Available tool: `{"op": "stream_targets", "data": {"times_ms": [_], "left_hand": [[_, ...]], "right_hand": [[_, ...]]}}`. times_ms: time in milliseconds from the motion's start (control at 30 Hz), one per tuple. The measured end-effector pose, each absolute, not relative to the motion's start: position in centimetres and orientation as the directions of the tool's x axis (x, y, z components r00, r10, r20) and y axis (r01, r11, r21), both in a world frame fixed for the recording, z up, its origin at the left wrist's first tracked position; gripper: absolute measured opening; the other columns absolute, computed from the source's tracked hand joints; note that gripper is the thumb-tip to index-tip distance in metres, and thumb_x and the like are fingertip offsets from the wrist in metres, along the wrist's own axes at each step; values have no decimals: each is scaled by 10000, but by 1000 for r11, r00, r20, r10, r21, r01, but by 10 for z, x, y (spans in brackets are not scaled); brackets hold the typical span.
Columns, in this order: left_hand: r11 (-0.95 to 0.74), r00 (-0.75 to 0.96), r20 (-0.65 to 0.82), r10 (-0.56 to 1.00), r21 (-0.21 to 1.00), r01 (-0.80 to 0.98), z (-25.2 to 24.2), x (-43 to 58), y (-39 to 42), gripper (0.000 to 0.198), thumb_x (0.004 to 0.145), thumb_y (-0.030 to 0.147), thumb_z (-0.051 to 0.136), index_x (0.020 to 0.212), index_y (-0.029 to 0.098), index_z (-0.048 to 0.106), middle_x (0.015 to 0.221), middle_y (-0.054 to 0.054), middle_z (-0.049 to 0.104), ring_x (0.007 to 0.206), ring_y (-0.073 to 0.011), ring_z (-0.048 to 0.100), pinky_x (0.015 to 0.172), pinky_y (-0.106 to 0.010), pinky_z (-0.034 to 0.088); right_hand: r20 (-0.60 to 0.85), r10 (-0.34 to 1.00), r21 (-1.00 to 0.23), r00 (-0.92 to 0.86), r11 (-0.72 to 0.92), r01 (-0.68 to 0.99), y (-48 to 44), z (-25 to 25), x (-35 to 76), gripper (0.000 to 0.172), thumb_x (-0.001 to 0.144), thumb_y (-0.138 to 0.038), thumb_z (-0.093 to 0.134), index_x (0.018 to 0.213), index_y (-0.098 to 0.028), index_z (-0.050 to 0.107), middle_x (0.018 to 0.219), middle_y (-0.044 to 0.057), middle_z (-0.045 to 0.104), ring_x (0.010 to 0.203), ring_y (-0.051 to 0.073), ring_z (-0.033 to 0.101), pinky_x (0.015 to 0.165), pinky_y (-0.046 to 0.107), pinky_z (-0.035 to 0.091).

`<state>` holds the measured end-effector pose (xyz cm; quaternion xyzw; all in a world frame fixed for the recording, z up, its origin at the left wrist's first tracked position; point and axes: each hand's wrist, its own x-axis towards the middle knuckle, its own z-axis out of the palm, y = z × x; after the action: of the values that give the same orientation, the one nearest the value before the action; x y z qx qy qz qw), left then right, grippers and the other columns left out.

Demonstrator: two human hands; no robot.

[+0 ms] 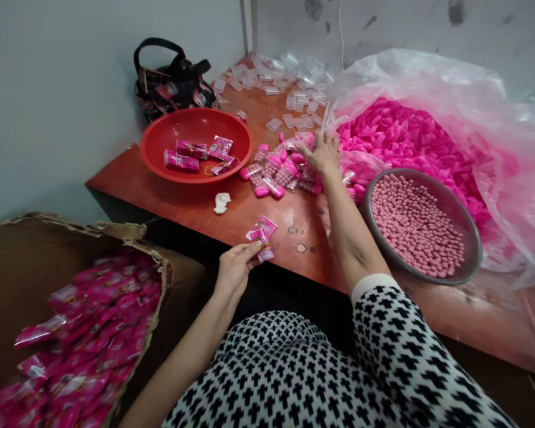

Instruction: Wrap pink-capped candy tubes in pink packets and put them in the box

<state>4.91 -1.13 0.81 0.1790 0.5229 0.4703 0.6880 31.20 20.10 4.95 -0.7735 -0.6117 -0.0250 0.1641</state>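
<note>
My left hand (236, 267) pinches a small pink printed packet (266, 228) between thumb and fingers, just over the front edge of the table. Whether this is one packet or two overlapping ones I cannot tell. Farther back, my right hand (326, 156) reaches with fingers spread onto the right side of a pile of small clear containers (285, 172) with bright pink caps and pink beads inside. Its fingertips touch or hover at the pile; nothing shows gripped in them.
A red bowl (156, 156) holds several pink packets. Right of my arm stands a grey bowl (472, 249) of pink beads, before a plastic bag of pink caps (405, 131). Clear empty containers (294, 101) lie at the back, near a handbag (173, 89). A carton (163, 267) of packets stands lower left.
</note>
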Motion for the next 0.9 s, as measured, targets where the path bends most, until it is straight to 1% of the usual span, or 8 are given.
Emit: {"op": "stream_targets", "data": {"times_ms": [200,333,467,567,667,733,833,900], "left_hand": [[490,10,-585,811,669,-558,7,44,-6,272,539,260,845,641,100,650,621,-30,671,516,-100,610,469,-185,498],[486,26,-583,812,651,-583,6,45,-5,243,620,262,801,659,113,613,642,-21,663,519,-103,615,472,-199,520],[448,27,-541,840,666,-597,3,45,-3,236,666,252,773,647,122,577,658,-22,657,578,-113,644,559,-226,560],[390,-11,-510,860,672,-629,-2,44,-3,253,667,252,772,637,124,555,675,-20,660,603,-113,650,603,-245,569],[356,-30,-500,866,658,-664,-4,42,-11,265,643,262,791,649,119,568,661,-13,654,589,-110,641,601,-253,563],[345,-37,-498,866,651,-676,-3,37,-20,276,619,272,807,657,116,583,651,-9,651,577,-111,633,585,-254,557],[324,-70,-504,861,650,-688,-1,26,-33,286,608,290,815,668,124,590,660,-4,656,585,-110,630,579,-248,546],[301,-113,-524,844,638,-709,1,17,-40,278,627,294,805,676,135,582,677,1,662,590,-102,628,587,-240,541]], "right_hand": [[269,954,-168,129,-85,982,148,29,288,616,857,-595,390,1340,-217,448,1437,186,391,1245,409,381,930,664,319],[283,956,-124,82,-48,991,104,14,272,592,875,-561,396,1371,-239,424,1476,171,360,1278,394,365,962,625,313],[279,960,-82,16,7,997,86,9,277,584,896,-538,375,1392,-230,395,1495,165,338,1296,364,367,993,584,310],[281,959,-39,26,-15,999,81,13,288,623,901,-539,366,1419,-193,346,1501,176,324,1329,367,338,1022,598,275],[370,927,-64,64,-43,997,69,24,281,623,912,-504,368,1412,-134,345,1477,198,350,1350,371,309,1045,602,249],[416,909,-140,18,44,989,56,32,260,543,929,-457,365,1359,-130,420,1410,193,436,1307,345,374,1035,548,304],[359,917,-257,-176,278,925,41,38,211,392,954,-377,344,1224,-174,543,1224,155,576,1107,281,535,908,426,436],[264,880,-230,-395,455,860,41,38,181,338,958,-292,345,1197,-183,559,1209,137,585,1052,258,546,856,378,445]]}}
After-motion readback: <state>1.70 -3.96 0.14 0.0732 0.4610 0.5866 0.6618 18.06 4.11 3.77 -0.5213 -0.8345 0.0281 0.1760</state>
